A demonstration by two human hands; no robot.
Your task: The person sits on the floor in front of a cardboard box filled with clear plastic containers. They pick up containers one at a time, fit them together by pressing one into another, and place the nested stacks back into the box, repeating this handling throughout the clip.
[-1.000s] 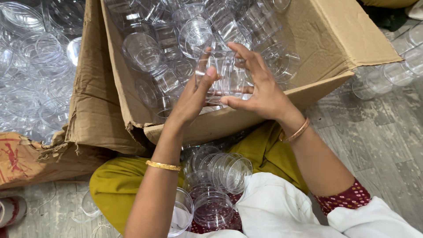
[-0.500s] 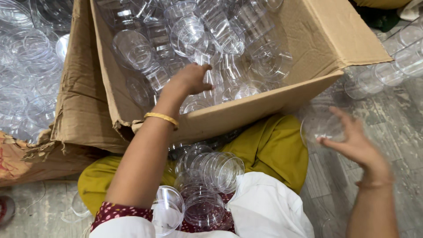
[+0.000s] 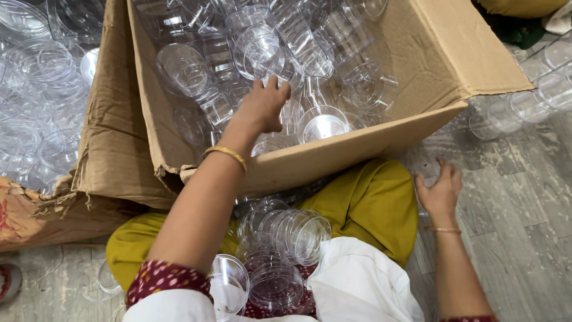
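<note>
Since half a second ago the right hand [image 3: 440,189] has pulled back toward the knee and now hangs over the grey floor [image 3: 512,238] with fingers spread and nothing in it. The left hand [image 3: 263,106] reaches deep into the cardboard box [image 3: 417,77], fingers curled down on the clear plastic cups [image 3: 262,45] piled there, though whether it grips one cannot be told. More cups lie stacked in the lap [image 3: 298,232], close by and easy to reach.
</note>
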